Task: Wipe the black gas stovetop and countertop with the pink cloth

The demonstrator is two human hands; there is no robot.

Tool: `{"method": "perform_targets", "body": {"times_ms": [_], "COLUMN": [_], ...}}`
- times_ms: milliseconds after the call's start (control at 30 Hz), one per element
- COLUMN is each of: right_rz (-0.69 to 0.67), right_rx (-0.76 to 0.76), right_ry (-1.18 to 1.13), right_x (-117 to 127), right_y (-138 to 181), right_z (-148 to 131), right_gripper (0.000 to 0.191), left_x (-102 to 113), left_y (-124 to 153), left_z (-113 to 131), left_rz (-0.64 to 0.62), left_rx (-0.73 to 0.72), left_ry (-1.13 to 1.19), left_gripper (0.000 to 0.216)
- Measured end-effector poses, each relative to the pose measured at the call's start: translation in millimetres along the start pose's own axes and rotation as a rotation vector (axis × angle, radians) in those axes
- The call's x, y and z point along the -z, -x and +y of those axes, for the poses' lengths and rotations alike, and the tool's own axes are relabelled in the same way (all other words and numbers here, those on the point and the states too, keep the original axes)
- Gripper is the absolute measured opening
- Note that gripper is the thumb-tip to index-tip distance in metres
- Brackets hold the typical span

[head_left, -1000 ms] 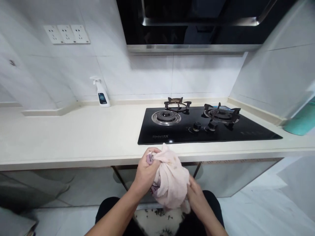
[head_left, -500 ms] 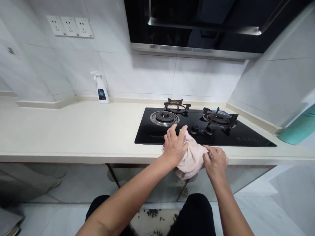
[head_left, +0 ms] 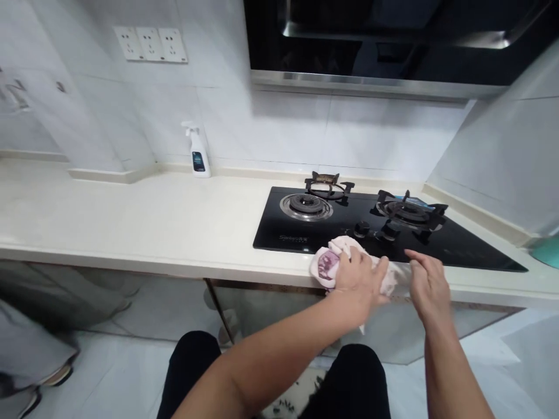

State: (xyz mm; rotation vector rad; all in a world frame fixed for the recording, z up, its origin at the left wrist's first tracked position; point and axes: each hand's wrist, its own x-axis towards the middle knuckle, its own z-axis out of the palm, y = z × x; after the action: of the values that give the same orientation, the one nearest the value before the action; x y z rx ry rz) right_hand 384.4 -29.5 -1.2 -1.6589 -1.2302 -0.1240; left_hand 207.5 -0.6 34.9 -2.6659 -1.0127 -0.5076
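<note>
My left hand (head_left: 356, 276) presses and grips a bunched pale pink cloth (head_left: 328, 265) with a purple pattern, at the counter's front edge just before the gas hob (head_left: 279, 227). Part of the cloth lies hidden under the palm and fingers. To its right, my right hand (head_left: 431, 285) is closed at the cloth's far end, which looks stretched and blurred between the hands. Its index finger sticks out toward the left, over the hob's front edge.
A white spray bottle (head_left: 199, 156) stands against the wall on the pale counter (head_left: 131, 215). A pot support (head_left: 329, 187) rests behind the left burner (head_left: 306, 205). A range hood (head_left: 375, 52) hangs above. Another person's leg (head_left: 30, 343) shows at lower left.
Both hands and the cloth have shifted right along the front edge. The cloth's purple-patterned end now shows left of my left hand. The camera view has turned slightly left.
</note>
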Motion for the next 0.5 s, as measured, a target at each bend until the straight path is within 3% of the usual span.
{"method": "perform_targets", "body": {"times_ms": [133, 300, 400, 500], "right_rz": [0.116, 0.147, 0.160, 0.162], "right_rx": [0.138, 0.291, 0.318, 0.330], "right_ry": [0.255, 0.294, 0.286, 0.292], "right_x": [-20.9, -25.2, -22.4, -21.7], "right_y": [13.2, 24.5, 25.4, 26.8], "right_z": [8.8, 25.3, 29.8, 28.8], "right_gripper": [0.048, 0.052, 0.052, 0.053], "left_x": [1.1, 14.0, 20.2, 26.2], "left_y": [2.9, 35.0, 70.6, 117.8], "left_z": [-1.4, -34.7, -77.4, -144.5], "left_rz": [0.026, 0.093, 0.109, 0.167], "left_rx": [-0.050, -0.081, -0.078, -0.073], "left_ry": [0.038, 0.054, 0.016, -0.047], "left_gripper": [0.060, 0.053, 0.057, 0.060]}}
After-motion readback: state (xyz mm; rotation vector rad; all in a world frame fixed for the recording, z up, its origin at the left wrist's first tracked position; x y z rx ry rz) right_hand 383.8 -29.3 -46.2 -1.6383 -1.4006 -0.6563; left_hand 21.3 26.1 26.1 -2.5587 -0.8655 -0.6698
